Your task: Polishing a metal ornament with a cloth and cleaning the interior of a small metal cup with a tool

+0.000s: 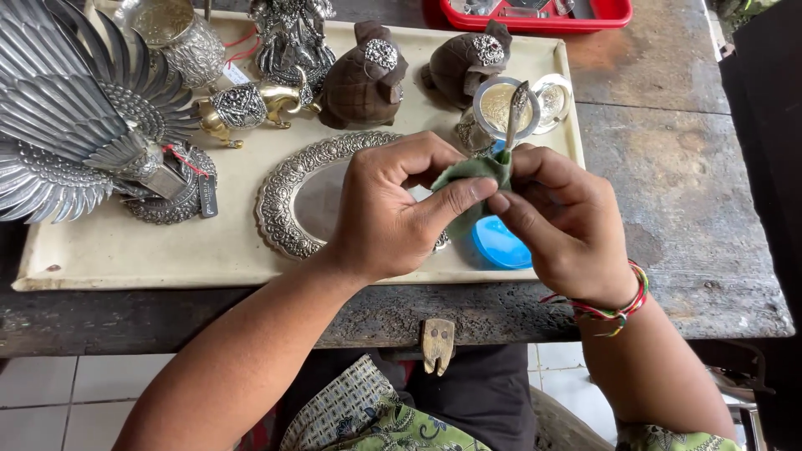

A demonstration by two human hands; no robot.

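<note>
Where the worn wooden tabletop (668, 192) fills the view, we see a long cream tray (167, 250) lying on it, and beyond that a red tray (535, 18) at the far edge. On the cream tray's left stands a large silver bird figure (67, 108) with spread wings, a tag hanging from it. Next in size comes an oval silver plate (292, 196) with an embossed rim, lying flat near the tray's middle. Behind it sit two dark carved figures (361, 77) with silver ornaments, a silver cup (180, 33) and a small gold-coloured animal figure (251, 104). A blue round lid (499, 244) lies at the tray's front right edge, partly under our hands.

Our left hand (393, 209) is curled, thumb and forefinger pinching a green cloth (476, 171). Our right hand (560, 217), a coloured thread bracelet (614, 305) on its wrist, closes its fingertips on the same cloth and on a small silver spoon (516, 113), whose ornate end rises above the cloth; which end is wrapped we cannot quite tell.
</note>
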